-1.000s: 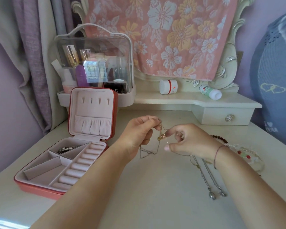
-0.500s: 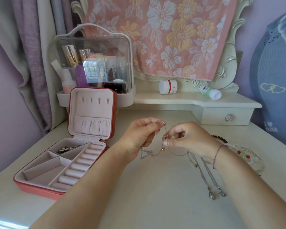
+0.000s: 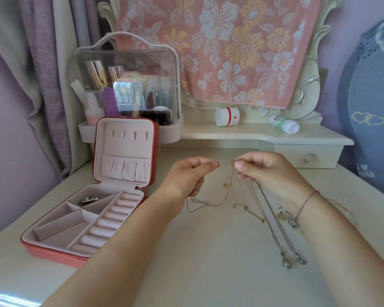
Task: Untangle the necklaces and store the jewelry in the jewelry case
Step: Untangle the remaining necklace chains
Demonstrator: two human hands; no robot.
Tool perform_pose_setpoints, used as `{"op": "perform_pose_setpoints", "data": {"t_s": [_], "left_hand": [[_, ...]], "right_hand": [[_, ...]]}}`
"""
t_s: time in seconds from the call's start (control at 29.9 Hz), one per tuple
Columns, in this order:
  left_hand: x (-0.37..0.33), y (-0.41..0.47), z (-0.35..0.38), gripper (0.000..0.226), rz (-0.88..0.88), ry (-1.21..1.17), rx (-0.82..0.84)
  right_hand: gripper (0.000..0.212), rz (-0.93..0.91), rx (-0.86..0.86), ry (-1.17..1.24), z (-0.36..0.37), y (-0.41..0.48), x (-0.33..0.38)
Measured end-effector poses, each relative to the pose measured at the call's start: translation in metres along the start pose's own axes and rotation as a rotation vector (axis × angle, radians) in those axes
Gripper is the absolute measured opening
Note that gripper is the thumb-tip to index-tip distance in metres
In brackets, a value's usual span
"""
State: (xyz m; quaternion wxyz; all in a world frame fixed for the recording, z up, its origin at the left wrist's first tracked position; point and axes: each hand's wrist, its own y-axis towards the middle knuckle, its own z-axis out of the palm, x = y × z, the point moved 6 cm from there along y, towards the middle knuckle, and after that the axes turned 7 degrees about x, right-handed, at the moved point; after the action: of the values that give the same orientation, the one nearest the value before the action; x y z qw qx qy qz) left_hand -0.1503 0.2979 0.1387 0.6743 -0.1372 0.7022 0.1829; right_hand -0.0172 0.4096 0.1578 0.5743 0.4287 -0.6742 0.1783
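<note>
Now the grip: left hand (image 3: 186, 178) pinches the gold chain (image 3: 225, 161) between thumb and forefinger, and the right hand (image 3: 273, 173) pinches the same chain just across from it. Both are clamped on it.

Change over the last second: the hands were close together with the chain slack and bunched between them. They have since risen a little and drawn apart, so a short run of chain stands taut and level between the two pinches.

Below that run, loose loops hang toward the table (image 3: 208, 273). A small gold ring pendant (image 3: 226, 185) dangles among them. A thin silver chain (image 3: 200, 204) trails from the hanging strands across the tabletop under the left wrist; whether it is knotted into the gold one I cannot tell.

Further out: two long silver necklaces (image 3: 275, 235) lie on the table beneath the right forearm, pendants toward the near edge. The jewelry case (image 3: 53, 253) sits open well to the left, one silvery piece (image 3: 90, 199) in a back compartment.

Judgement: the pull looks like testing the tangle, so untangling is in hand and storing is mostly ahead.
</note>
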Motion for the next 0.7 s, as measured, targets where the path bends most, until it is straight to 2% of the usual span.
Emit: {"op": "perform_pose_setpoints", "data": {"t_s": [0.27,0.47,0.57,0.7], "left_hand": [[-0.003,-0.001,0.006,0.012,0.060,0.035,0.058],[-0.002,0.001,0.008,0.024,0.073,-0.037,0.053],[-0.003,0.000,0.005,0.012,0.057,0.026,0.043],[-0.007,-0.005,0.010,0.002,0.098,0.120,0.078]], "right_hand": [[0.012,0.031,0.073,0.150,0.011,-0.003,0.003],[0.011,0.060,0.063,0.025,0.011,-0.001,-0.001],[0.018,0.067,0.075,0.028,0.013,-0.002,0.000],[0.038,0.086,0.113,0.089,0.018,-0.004,0.000]]}}
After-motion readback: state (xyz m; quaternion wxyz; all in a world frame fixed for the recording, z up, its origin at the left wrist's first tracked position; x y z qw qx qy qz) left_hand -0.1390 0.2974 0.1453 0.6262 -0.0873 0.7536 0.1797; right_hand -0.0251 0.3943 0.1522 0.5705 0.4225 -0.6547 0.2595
